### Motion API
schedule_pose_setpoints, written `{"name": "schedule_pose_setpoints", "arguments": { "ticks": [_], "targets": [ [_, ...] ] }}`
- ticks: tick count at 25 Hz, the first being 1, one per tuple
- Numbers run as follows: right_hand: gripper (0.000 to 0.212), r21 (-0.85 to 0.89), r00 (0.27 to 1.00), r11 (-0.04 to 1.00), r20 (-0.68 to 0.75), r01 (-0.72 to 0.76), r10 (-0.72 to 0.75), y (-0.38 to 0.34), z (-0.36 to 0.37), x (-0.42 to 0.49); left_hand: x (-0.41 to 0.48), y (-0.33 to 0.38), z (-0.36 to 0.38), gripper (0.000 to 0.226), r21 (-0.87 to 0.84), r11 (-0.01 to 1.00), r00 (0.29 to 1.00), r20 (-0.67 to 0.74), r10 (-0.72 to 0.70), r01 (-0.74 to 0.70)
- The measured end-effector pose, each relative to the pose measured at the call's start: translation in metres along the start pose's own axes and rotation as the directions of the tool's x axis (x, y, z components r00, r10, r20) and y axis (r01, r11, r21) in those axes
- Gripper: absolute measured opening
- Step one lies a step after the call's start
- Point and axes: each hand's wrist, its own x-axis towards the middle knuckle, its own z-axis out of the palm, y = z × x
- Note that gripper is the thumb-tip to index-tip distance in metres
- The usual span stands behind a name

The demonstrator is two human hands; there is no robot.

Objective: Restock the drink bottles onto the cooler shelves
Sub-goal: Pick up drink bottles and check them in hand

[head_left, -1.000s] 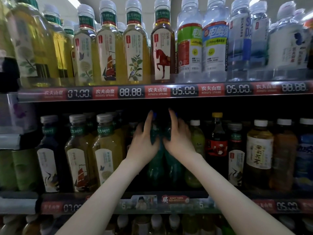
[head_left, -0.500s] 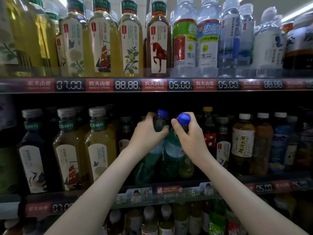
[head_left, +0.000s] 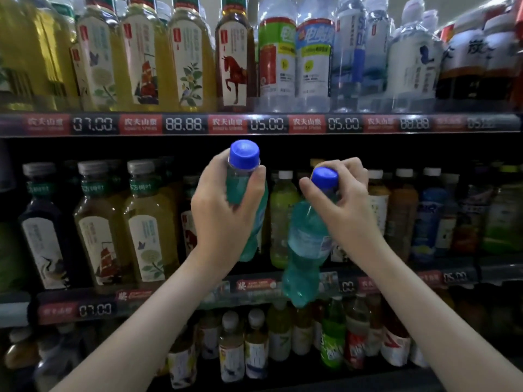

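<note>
The left hand covers much of the left teal bottle below its neck; the right hand hides the neck of the right teal bottle, whose base masks part of the price strip. Top-shelf bottles lose their caps to the upper edge. Far-right labels are too blurred to read

left grip: wrapped round left bottle | right grip: pinching neck of right bottle | forearms raised

Furniture: cooler shelves stacked in dark tiers
Edges: lined with digital price strips
Light: dimmed lower down
</note>
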Motion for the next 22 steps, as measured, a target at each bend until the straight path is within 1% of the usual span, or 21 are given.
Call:
{"name": "schedule_pose_setpoints", "arguments": {
  "ticks": [1, 2, 3, 4, 5, 6, 8, 10, 11, 13, 15, 16, 17, 20, 22],
  "targets": [
    [0.018, -0.041, 0.996, 0.999, 0.085, -0.012, 0.015, 0.002, -0.011, -0.009, -0.009, 0.012, -0.002, 0.026, -0.044, 0.999, 0.999, 0.031, -0.016, 0.017],
    [0.02, -0.055, 0.981, 0.998, 0.187, -0.039, 0.049, 0.006, -0.021, -0.021, -0.022, 0.024, -0.002, 0.023, -0.095, 0.993, 0.995, 0.08, -0.057, 0.064],
    [0.022, -0.062, 0.951, 0.994, 0.294, -0.085, 0.1, 0.012, -0.031, -0.036, -0.037, 0.033, -0.003, 0.021, -0.136, 0.981, 0.982, 0.146, -0.121, 0.141],
    [0.02, -0.083, 0.904, 0.986, 0.395, -0.141, 0.163, 0.019, -0.04, -0.053, -0.053, 0.04, -0.003, 0.019, -0.151, 0.958, 0.953, 0.222, -0.206, 0.243],
    [0.018, -0.116, 0.853, 0.977, 0.477, -0.178, 0.212, 0.028, -0.047, -0.071, -0.071, 0.046, -0.002, 0.019, -0.143, 0.926, 0.907, 0.297, -0.297, 0.35],
    [0.017, -0.16, 0.801, 0.966, 0.541, -0.201, 0.256, 0.039, -0.053, -0.09, -0.091, 0.047, 0.001, 0.02, -0.113, 0.885, 0.847, 0.366, -0.386, 0.452],
    [0.018, -0.251, 0.674, 0.937, 0.651, -0.242, 0.349, 0.066, -0.062, -0.137, -0.146, 0.045, 0.008, 0.023, 0.002, 0.784, 0.693, 0.465, -0.551, 0.621],
    [0.02, -0.332, 0.52, 0.904, 0.74, -0.269, 0.426, 0.093, -0.063, -0.195, -0.215, 0.039, 0.01, 0.021, 0.132, 0.665, 0.522, 0.515, -0.68, 0.735],
    [0.017, -0.364, 0.444, 0.891, 0.774, -0.272, 0.452, 0.109, -0.061, -0.228, -0.256, 0.035, 0.009, 0.02, 0.208, 0.628, 0.452, 0.532, -0.716, 0.75],
    [0.019, -0.437, 0.289, 0.858, 0.813, -0.271, 0.505, 0.142, -0.054, -0.308, -0.35, 0.028, 0.001, 0.028, 0.369, 0.561, 0.328, 0.531, -0.781, 0.741],
    [0.024, -0.514, 0.152, 0.807, 0.808, -0.29, 0.569, 0.175, -0.045, -0.393, -0.442, 0.023, -0.014, 0.035, 0.442, 0.455, 0.211, 0.497, -0.841, 0.773],
    [0.024, -0.549, 0.105, 0.78, 0.794, -0.301, 0.599, 0.192, -0.039, -0.436, -0.487, 0.018, -0.022, 0.035, 0.461, 0.396, 0.152, 0.48, -0.864, 0.794],
    [0.023, -0.584, 0.062, 0.751, 0.775, -0.308, 0.629, 0.209, -0.03, -0.484, -0.536, 0.012, -0.028, 0.036, 0.493, 0.35, 0.094, 0.471, -0.877, 0.797],
    [0.024, -0.669, -0.014, 0.683, 0.717, -0.293, 0.697, 0.259, -0.002, -0.617, -0.672, -0.013, -0.037, 0.044, 0.591, 0.347, 0.018, 0.489, -0.872, 0.729],
    [0.024, -0.719, -0.052, 0.631, 0.67, -0.291, 0.74, 0.289, 0.016, -0.703, -0.761, -0.03, -0.041, 0.043, 0.653, 0.327, -0.042, 0.482, -0.875, 0.683]
  ]
}}
